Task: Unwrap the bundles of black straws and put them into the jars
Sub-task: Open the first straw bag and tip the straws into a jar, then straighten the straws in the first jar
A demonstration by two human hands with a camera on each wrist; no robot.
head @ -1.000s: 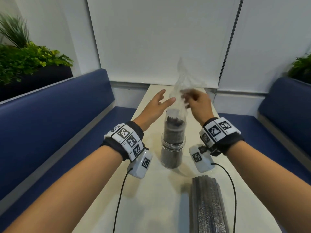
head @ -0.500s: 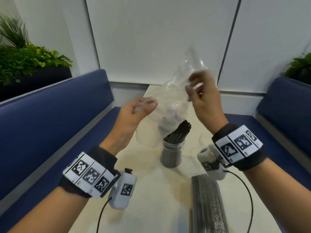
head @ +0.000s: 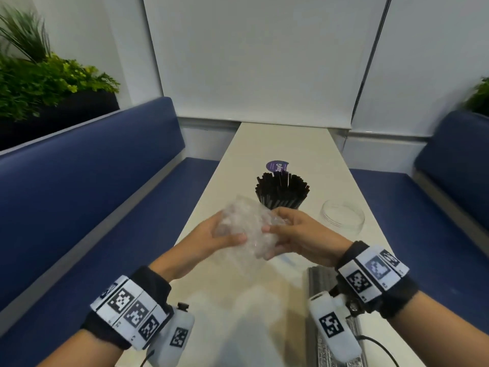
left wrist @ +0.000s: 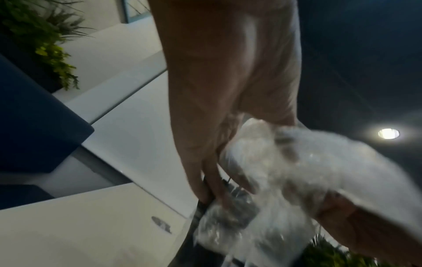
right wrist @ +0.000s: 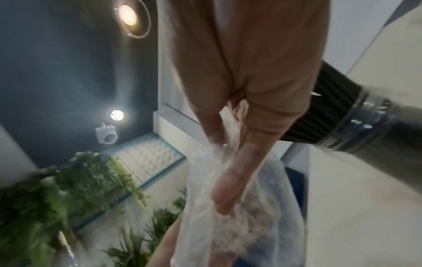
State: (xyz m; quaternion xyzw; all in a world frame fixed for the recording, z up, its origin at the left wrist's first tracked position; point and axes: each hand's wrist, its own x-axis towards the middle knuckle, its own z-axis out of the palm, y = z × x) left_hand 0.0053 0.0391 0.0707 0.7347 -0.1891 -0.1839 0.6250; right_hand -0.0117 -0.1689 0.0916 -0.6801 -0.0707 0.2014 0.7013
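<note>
Both hands hold a crumpled clear plastic wrapper above the white table. My left hand cups it from the left with the thumb across it. My right hand grips it from the right. The same wrapper fills the left wrist view and shows as the wrapper under my right fingers. Behind the hands, loose black straws fan out of a jar, whose body is hidden by my hands; the jar shows in the right wrist view. A wrapped bundle of black straws lies under my right wrist.
An empty clear glass jar stands at the right of the table. A round purple sticker lies beyond the straws. Blue benches flank the narrow table on both sides, with green plants at the far left.
The wrapper has come off the straws, which now stand loose in the jar. Both hands have dropped toward me and bunched the wrapper together.
</note>
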